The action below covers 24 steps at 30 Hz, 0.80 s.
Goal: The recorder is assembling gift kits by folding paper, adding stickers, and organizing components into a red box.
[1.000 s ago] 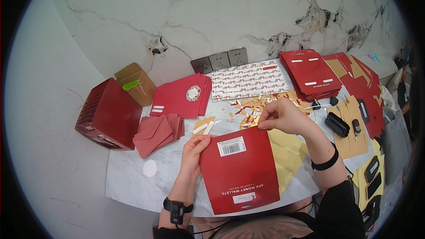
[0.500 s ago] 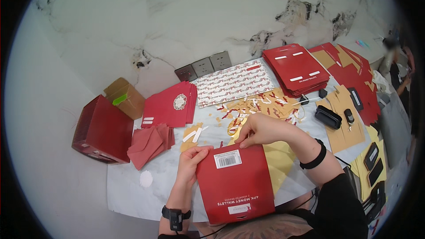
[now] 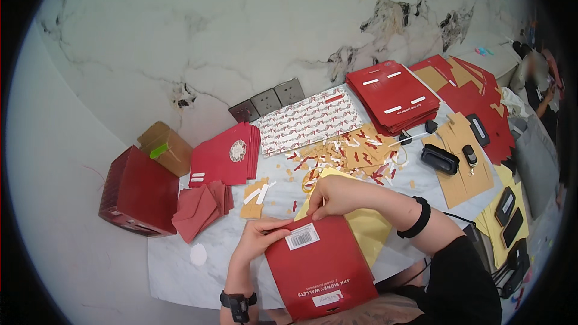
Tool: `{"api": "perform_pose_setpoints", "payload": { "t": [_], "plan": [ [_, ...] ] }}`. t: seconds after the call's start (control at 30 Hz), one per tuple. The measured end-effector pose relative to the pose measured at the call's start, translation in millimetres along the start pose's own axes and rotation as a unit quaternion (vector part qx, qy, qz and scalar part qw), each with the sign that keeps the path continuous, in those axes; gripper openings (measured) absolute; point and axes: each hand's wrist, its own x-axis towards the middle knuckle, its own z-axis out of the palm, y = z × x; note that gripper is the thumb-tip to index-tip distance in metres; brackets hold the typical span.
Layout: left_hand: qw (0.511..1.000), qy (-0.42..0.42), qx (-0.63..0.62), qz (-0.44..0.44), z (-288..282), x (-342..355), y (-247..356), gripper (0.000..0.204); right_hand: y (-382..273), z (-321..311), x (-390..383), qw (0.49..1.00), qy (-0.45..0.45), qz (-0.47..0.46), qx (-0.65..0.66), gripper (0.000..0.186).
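A large red printed card packet [image 3: 313, 265] with a white barcode label lies tilted at the near edge of the marble-top table. My left hand [image 3: 254, 239] grips its upper left corner, thumb on the front face. My right hand [image 3: 337, 192] is pinched at the packet's top edge, right of my left hand. Beneath and behind the packet are yellow sheets [image 3: 374, 232], and just beyond them lie small red, white and tan paper scraps [image 3: 370, 150].
At left are a red box [image 3: 135, 189], a cardboard box [image 3: 171, 150], envelopes [image 3: 198, 210] and red folders [image 3: 217, 162]. Behind are a patterned sheet [image 3: 307, 120] and stacked red cards [image 3: 391, 93]. At right lie kraft sheets [image 3: 451, 183], black cases [image 3: 439, 159] and phones. A person [image 3: 536, 93] sits far right.
My right hand has moved left along the packet's top edge toward my left hand. The packet and both hands sit lower in the picture, as does the whole table, so the view has shifted.
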Motion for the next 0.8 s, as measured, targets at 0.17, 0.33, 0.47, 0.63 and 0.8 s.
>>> {"api": "perform_pose_setpoints", "payload": {
  "t": [0.17,0.33,0.47,0.63,0.8],
  "plan": [
    [0.999,-0.035,-0.006,-0.010,3.4,-3.1,1.5,0.026,-0.5,10.2,5.5,0.999,-0.031,0.019,0.019,0.017],
    [0.986,-0.127,-0.046,-0.096,10.1,-3.7,12.8,0.035,0.0,-6.6,-1.3,0.997,-0.081,-0.005,-0.016,0.018],
    [0.980,-0.148,-0.058,-0.118,7.2,-5.9,8.4,0.037,-1.9,-16.8,-4.6,0.993,-0.117,-0.003,-0.026,0.017],
    [0.976,-0.202,-0.013,-0.079,-4.1,-6.6,2.7,0.035,-3.3,-44.3,-21.0,0.994,-0.097,-0.025,-0.043,0.017],
    [0.981,-0.123,-0.122,-0.083,1.4,-6.9,3.3,0.027,-10.6,-69.9,-41.7,1.000,0.002,0.002,0.013,0.015]
  ]
}}
